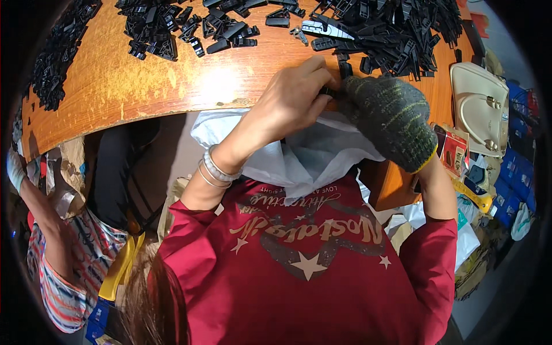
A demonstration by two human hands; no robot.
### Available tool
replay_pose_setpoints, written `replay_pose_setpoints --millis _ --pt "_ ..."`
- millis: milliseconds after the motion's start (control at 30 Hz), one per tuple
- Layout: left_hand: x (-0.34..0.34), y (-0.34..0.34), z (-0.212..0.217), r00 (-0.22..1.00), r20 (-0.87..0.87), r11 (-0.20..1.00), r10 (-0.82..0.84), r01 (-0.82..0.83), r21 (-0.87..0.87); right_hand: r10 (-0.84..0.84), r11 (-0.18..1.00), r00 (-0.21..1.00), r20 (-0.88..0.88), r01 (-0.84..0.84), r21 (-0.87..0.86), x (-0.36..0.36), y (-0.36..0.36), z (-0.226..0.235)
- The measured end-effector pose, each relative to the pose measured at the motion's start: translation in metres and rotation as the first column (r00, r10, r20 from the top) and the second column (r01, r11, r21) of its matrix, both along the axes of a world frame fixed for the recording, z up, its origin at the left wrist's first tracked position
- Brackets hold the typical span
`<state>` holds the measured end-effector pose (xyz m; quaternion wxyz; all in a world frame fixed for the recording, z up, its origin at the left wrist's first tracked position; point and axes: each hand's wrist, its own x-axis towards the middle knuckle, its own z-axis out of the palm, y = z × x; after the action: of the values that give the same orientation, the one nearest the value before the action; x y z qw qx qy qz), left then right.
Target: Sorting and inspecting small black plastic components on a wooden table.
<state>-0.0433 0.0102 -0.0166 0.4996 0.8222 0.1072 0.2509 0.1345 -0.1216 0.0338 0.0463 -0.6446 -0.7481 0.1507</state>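
My bare left hand (294, 99), with a white beaded bracelet and a bangle on its wrist, pinches a small black plastic part (328, 91) at the table's front edge. Close against it, my right hand (391, 109) wears a dark grey knit glove with yellow-green stripes. Its fingers are curled around the same part, and the glove hides most of the grip. Another black plastic piece (345, 68) shows just beyond the gloved fingertips. Below both hands, a white plastic sheet or bag (276, 164) hangs from the table edge over my lap.
Heaps of black plastic clips (155, 26) and longer black parts (397, 40) cover the far side of the worn wooden table (132, 86). A cream handbag (478, 106) stands at the right, near a yellow-handled tool (474, 195). At left, another person's arm (46, 230) reaches in.
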Motion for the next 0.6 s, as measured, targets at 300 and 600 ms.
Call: replay_pose_setpoints --millis 300,600 --pt "0.001 -0.002 -0.008 1.0 -0.008 0.997 0.03 -0.029 0.066 0.037 0.998 0.986 0.16 -0.03 -0.048 -0.031 0.037 0.034" --pt "-0.007 -0.006 0.0 0.994 0.007 0.98 0.11 -0.11 0.166 -0.087 0.971 0.973 0.212 0.036 0.235 -0.034 0.018 0.014"
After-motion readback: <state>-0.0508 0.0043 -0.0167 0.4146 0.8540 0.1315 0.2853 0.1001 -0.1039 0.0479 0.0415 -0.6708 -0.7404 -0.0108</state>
